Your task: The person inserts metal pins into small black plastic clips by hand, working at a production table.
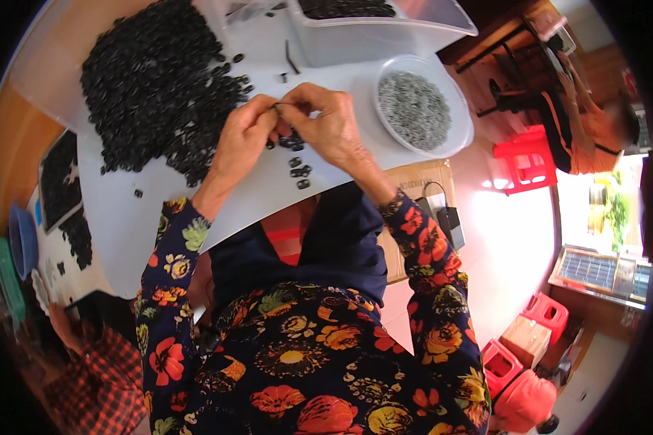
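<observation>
My left hand (pixel 243 138) and my right hand (pixel 323 122) meet above the white table, fingertips pinched together around a tiny dark piece (pixel 276 108). Its kind is too small to make out. Under and beside my right hand lie several small black plastic parts (pixel 300 170) in a loose cluster near the table's front edge. To the left of my hands spreads a large heap of similar black parts (pixel 156 83). A round clear tub (pixel 466 130) on the right holds many small pale grey pieces (pixel 413 109).
A clear plastic bin (pixel 384 38) with black parts stands at the back, a thin black tool (pixel 291 56) beside it. Below the table's right side lies a cardboard box (pixel 421 177). Red stools (pixel 526 161) and a seated person (pixel 595 130) are at right; another person in checked clothing (pixel 98 380) works at lower left.
</observation>
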The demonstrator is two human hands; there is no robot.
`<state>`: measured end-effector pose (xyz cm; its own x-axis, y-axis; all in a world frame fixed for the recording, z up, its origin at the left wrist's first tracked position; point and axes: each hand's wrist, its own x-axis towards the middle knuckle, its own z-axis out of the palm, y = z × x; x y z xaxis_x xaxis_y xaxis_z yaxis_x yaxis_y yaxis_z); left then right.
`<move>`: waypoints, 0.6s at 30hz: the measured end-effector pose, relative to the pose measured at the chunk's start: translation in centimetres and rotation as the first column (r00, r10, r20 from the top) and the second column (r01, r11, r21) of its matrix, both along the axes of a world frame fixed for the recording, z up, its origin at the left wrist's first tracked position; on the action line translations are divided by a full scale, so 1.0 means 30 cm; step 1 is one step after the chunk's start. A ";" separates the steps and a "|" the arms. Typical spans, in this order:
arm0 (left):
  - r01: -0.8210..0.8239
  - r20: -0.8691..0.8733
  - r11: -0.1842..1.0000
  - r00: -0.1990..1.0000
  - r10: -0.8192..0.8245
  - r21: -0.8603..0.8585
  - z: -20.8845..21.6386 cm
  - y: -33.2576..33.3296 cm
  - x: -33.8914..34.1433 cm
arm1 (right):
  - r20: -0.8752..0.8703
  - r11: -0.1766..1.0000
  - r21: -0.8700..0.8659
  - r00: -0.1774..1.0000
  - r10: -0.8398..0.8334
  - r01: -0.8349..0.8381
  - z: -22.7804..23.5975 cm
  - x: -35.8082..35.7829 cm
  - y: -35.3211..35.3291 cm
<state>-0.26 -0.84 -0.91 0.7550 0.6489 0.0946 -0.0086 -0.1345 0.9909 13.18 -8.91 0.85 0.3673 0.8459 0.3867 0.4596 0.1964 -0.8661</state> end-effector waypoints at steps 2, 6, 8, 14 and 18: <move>-0.040 -0.005 0.999 0.999 0.040 -0.026 0.000 -0.005 -0.001 | -0.068 0.995 -0.102 0.998 0.015 -0.022 -0.007 -0.001 -0.010; -0.015 0.028 0.990 0.999 0.019 -0.141 -0.008 -0.010 -0.004 | 0.133 0.999 -0.011 0.990 -0.037 0.039 0.017 0.029 -0.045; -0.019 0.032 0.990 0.999 0.023 -0.138 -0.023 -0.009 -0.007 | 0.210 0.996 0.023 0.974 -0.084 0.081 0.053 0.105 -0.070; -0.071 -0.006 0.992 0.997 0.070 -0.100 -0.028 -0.020 -0.007 | 0.570 0.974 -0.122 0.817 -0.090 0.191 0.142 0.443 -0.196; -0.051 0.003 0.997 0.999 0.051 -0.055 -0.035 -0.014 -0.001 | 0.650 0.912 -0.347 0.757 0.066 0.218 0.137 0.496 -0.244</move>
<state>-0.30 -1.24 -1.95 0.7206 0.6907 0.0606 -0.0071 -0.0800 0.9968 28.07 -16.22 4.96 0.2245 0.9523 0.2065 0.9244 -0.1411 -0.3545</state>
